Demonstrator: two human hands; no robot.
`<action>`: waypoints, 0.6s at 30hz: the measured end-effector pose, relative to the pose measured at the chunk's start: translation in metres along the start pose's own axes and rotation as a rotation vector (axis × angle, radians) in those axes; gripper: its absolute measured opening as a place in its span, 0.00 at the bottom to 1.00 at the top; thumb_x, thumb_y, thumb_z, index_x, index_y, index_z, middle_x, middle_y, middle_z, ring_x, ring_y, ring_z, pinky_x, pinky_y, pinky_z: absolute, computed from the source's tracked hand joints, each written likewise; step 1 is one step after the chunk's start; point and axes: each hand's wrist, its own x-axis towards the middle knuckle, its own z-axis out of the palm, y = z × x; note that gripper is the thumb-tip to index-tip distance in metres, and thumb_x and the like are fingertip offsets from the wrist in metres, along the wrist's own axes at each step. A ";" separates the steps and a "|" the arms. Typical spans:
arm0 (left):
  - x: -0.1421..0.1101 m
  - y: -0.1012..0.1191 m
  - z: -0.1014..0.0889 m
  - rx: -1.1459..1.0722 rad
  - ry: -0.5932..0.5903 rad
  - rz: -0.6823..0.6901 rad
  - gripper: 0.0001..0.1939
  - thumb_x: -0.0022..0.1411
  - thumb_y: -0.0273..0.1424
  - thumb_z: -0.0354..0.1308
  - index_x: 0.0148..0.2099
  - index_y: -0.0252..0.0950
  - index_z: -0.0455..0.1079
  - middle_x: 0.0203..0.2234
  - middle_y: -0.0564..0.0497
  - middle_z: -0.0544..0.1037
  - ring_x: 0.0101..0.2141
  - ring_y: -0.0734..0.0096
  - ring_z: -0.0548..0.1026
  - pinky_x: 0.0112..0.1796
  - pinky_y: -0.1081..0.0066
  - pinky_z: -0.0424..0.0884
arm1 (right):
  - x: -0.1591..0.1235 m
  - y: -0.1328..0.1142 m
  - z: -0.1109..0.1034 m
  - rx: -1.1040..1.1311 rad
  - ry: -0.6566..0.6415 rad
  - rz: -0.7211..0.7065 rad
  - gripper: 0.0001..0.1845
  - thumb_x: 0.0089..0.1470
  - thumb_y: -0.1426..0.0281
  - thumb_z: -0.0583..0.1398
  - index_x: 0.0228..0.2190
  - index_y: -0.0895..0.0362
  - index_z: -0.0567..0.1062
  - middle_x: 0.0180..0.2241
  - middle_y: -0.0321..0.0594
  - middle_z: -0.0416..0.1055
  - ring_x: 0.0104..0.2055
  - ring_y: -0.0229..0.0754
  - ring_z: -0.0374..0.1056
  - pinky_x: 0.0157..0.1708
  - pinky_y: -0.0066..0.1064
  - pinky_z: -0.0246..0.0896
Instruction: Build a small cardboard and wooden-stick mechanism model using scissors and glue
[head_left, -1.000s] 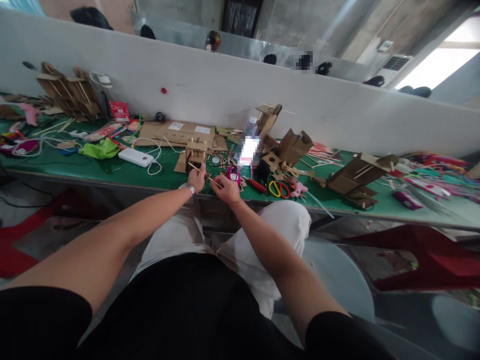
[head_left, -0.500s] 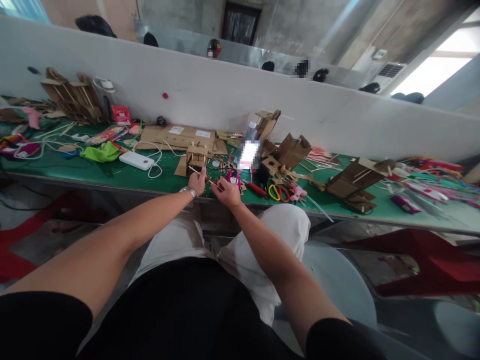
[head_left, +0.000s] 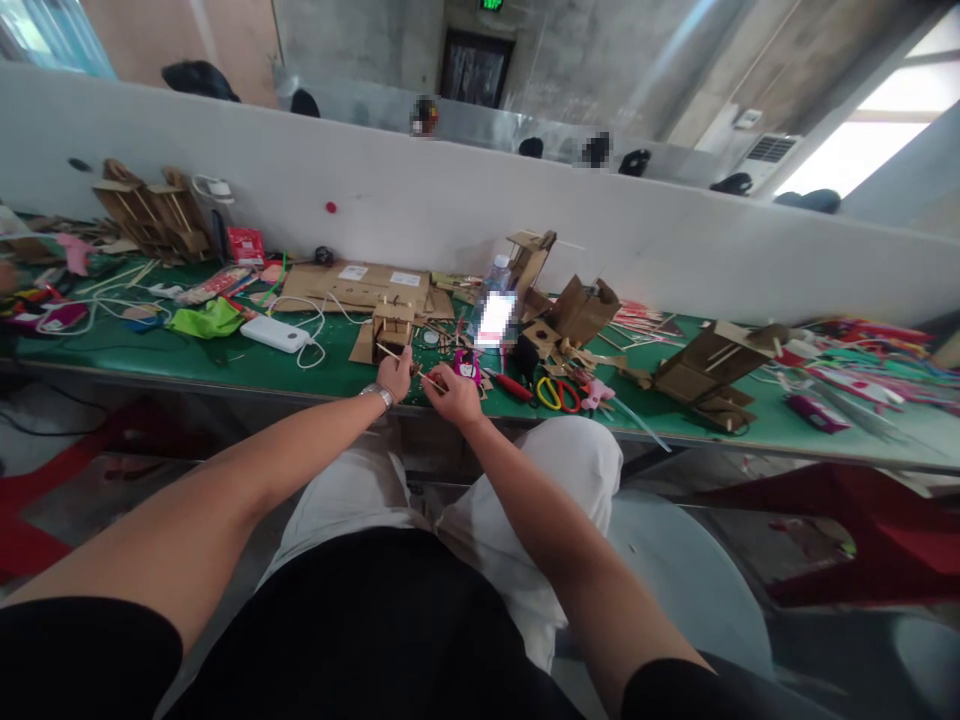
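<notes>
My left hand [head_left: 394, 378], with a metal watch on its wrist, is closed on a thin wooden stick [head_left: 388, 352]. The stick's far end slants up and left across the front of a small cardboard frame [head_left: 394, 322] with sticks through it. Close by on the right, my right hand [head_left: 457, 397] pinches a pale thin stick end; I cannot tell if both hands share one stick. Just behind my right hand lies a pink-and-black item [head_left: 466, 366]. Scissors [head_left: 559, 393] with yellow and red handles and a red-handled tool [head_left: 516, 387] rest farther right.
Cardboard scraps and sticks litter the green table [head_left: 150, 358]. A white power bank [head_left: 274, 333] with a cable is at left. Behind stand a bottle [head_left: 500, 270] and a bright phone [head_left: 495, 318]. A cardboard structure [head_left: 712, 370] and a pink glue gun [head_left: 598, 393] are at right.
The camera view has tilted slightly upward, so the scene sits lower. Both hands keep nearly the same place and grip; the right fingers have shifted a little.
</notes>
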 end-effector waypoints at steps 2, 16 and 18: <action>0.002 -0.002 0.001 0.007 -0.008 -0.031 0.37 0.77 0.56 0.44 0.20 0.39 0.62 0.15 0.51 0.66 0.23 0.67 0.68 0.30 0.65 0.62 | -0.002 -0.002 -0.002 0.011 -0.001 -0.002 0.16 0.69 0.55 0.58 0.41 0.54 0.74 0.29 0.37 0.76 0.28 0.40 0.69 0.32 0.29 0.54; 0.003 -0.006 0.001 0.022 -0.119 -0.177 0.21 0.74 0.41 0.63 0.62 0.35 0.72 0.58 0.42 0.77 0.53 0.55 0.79 0.53 0.52 0.80 | -0.005 -0.001 0.000 -0.012 -0.055 0.007 0.13 0.69 0.59 0.58 0.34 0.53 0.74 0.27 0.38 0.76 0.28 0.41 0.73 0.30 0.29 0.51; 0.003 -0.005 0.000 0.020 -0.124 -0.177 0.21 0.74 0.41 0.63 0.63 0.35 0.72 0.58 0.42 0.77 0.53 0.55 0.79 0.53 0.52 0.80 | -0.005 -0.001 0.000 -0.016 -0.060 0.007 0.13 0.69 0.60 0.58 0.34 0.53 0.74 0.27 0.38 0.76 0.28 0.41 0.73 0.30 0.29 0.52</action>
